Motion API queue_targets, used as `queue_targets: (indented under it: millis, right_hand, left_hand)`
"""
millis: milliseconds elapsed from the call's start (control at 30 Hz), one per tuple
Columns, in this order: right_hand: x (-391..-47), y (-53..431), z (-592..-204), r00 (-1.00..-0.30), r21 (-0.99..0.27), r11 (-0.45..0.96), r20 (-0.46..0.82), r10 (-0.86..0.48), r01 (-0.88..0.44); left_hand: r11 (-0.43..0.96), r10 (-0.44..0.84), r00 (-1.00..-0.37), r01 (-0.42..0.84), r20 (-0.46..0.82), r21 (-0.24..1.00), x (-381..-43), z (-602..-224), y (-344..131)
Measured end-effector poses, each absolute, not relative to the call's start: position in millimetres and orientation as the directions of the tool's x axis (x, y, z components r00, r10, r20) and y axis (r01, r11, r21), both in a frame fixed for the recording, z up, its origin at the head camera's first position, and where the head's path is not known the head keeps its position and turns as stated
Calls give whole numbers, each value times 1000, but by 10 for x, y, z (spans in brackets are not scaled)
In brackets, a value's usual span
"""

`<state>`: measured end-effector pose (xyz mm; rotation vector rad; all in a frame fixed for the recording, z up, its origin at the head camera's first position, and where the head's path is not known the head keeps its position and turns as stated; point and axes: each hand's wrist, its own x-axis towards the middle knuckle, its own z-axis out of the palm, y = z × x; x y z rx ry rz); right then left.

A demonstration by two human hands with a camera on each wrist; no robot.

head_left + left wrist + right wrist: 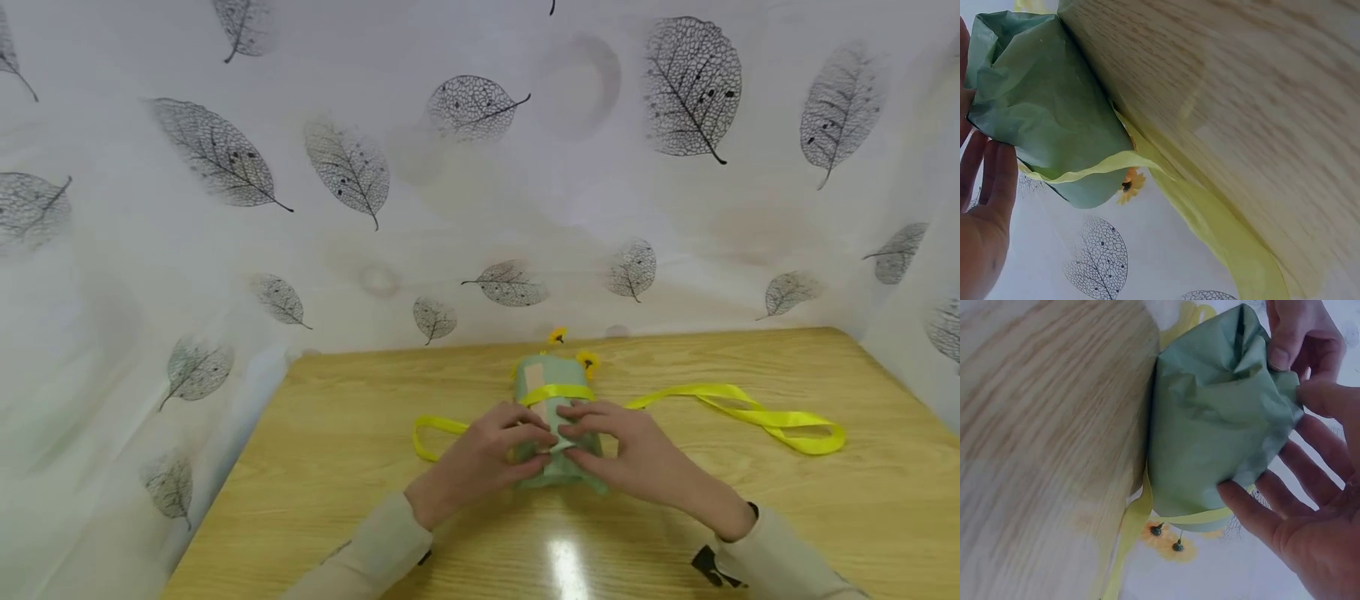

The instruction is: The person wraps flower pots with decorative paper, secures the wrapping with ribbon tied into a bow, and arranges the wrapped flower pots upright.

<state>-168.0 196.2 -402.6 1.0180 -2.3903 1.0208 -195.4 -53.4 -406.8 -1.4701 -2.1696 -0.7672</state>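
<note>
A package wrapped in green paper [555, 472] lies at the middle of the table, with a yellow ribbon [558, 391] passing across it. Small yellow flowers [588, 362] show by its far end. From the left, my left hand [491, 450] pinches folded paper near the package's near end, its thumb on the crumpled edge in the right wrist view. Opposite it, my right hand [637, 446] holds the paper between thumb and fingers, and those fingers [1285, 494] spread along the package's side. What is inside the wrapping is hidden.
Loose yellow ribbon [806, 429] trails in a twisted loop over the wooden table [337, 517] on the right. A shorter ribbon loop [424, 433] lies left of the package. Leaf-printed white cloth [525, 208] hangs behind the table's far edge.
</note>
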Motion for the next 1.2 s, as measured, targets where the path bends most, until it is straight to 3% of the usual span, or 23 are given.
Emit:
queue_targets:
  millis: [100,200,400,667,1200]
  right_hand:
    - [-1683,2024,-4005,-752,-594,461,495,-436,-659]
    - [-1727,2059,-3981,-786,-625,477,491,-375,-618]
    - [-1898,2058,-3988,-783,-563,563,551,-289,-605]
    - [-1994,2049,-4016,-826,-559,626,487,-284,-544]
    - [-1850,2269,-3919,-861,-531,702,447,-245,-475]
  left_hand:
    - [320,702,-403,915,587,245,-1942,-4060,-505]
    - [342,695,-433,901,574,266,-1931,-4047,-480]
    - [342,700,-421,907,577,247,-1929,-4025,-474]
    - [299,721,-374,927,584,225,-1952,-3997,-467]
    - [402,732,-439,896,521,190,-1913,-3910,-417]
